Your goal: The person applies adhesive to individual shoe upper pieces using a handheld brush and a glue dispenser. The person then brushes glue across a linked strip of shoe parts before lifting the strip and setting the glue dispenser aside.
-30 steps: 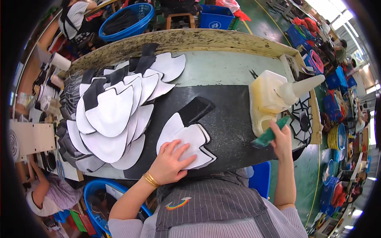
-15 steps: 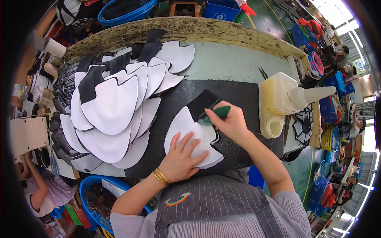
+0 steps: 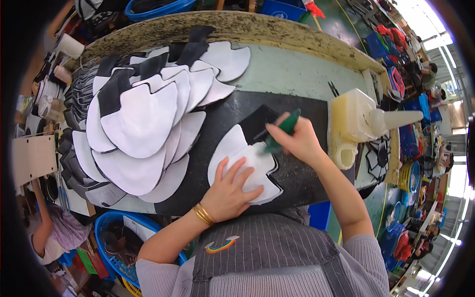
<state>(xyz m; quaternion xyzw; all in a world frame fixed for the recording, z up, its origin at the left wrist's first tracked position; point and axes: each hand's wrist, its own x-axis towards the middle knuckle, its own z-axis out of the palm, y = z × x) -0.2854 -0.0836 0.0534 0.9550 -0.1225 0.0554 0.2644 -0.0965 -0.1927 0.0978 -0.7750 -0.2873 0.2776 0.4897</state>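
A white padded piece [image 3: 225, 152] with a notched upper edge lies on a black mat [image 3: 309, 188], and a black strip [image 3: 258, 118] extends from its upper side. Fingers spread, my left hand [image 3: 228, 192] presses flat on the piece's lower part. My right hand [image 3: 301, 141] grips a green brush [image 3: 293, 122], whose lower end is over the piece's notched right edge. The brush tip is blurred, so I cannot tell whether it touches. Left of the mat, a heap of similar white pieces [image 3: 139, 119] with black strips overlaps in layers.
A squarish translucent bottle [image 3: 350, 116] of yellowish liquid with a cone-shaped nozzle stands to the right, near black tweezers [image 3: 333, 88]. A worn raised rim [image 3: 237, 21] bounds the bench's far side. A blue basket [image 3: 101, 232] sits below left. Other people work nearby.
My right hand has shifted right with the brush, which now stands more upright along the notched edge. My left hand stays on the piece. The whole view has shifted slightly.
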